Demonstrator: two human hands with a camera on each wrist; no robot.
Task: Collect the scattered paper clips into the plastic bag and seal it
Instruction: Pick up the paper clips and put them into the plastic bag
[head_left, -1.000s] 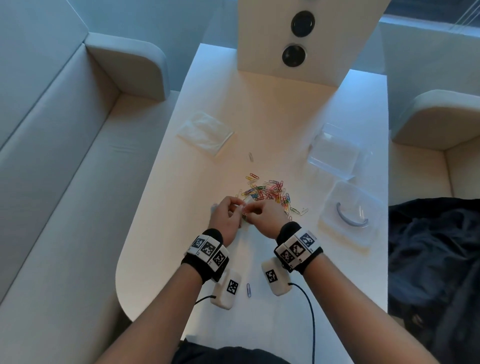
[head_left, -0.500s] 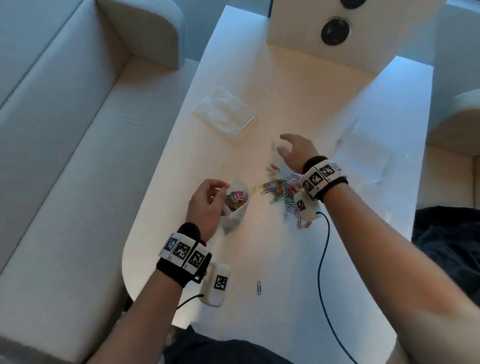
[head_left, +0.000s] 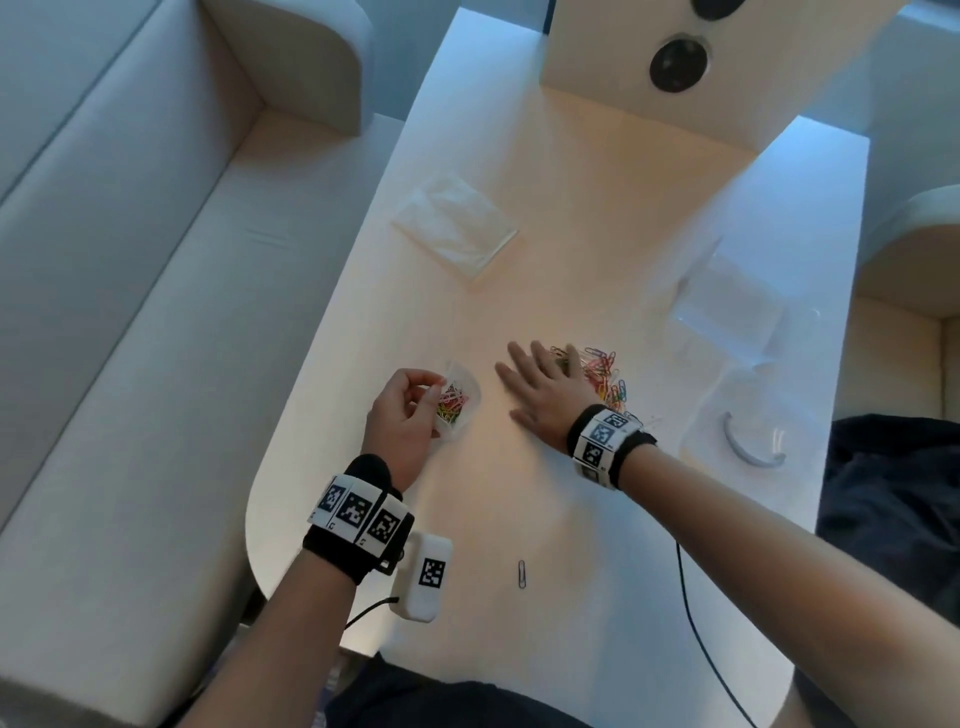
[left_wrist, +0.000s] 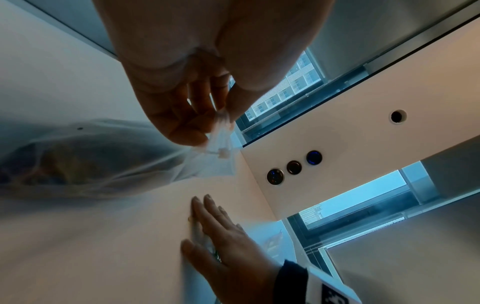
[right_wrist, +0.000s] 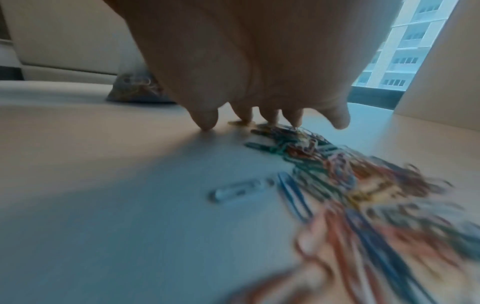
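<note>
Mid-collection: the left hand (head_left: 402, 410) pinches the half-filled plastic bag (head_left: 457, 402) open while the flat, released right hand (head_left: 540, 387) rakes the paper clips (head_left: 605, 376) just right of the bag on the counter (head_left: 597, 218); next, I judge, gather and drop them in.

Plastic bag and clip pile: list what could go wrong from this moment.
1. The left hand pinches only the rim of the open plastic bag, which already holds clips; if that grip slips, the bag may sag and spill.
2. The right hand lies flat at the edge of the coloured paper clip pile; a sweep could scatter clips instead of gathering them.
3. A lone paper clip lies near the table's front edge, far from the pile, and may be missed.
</note>
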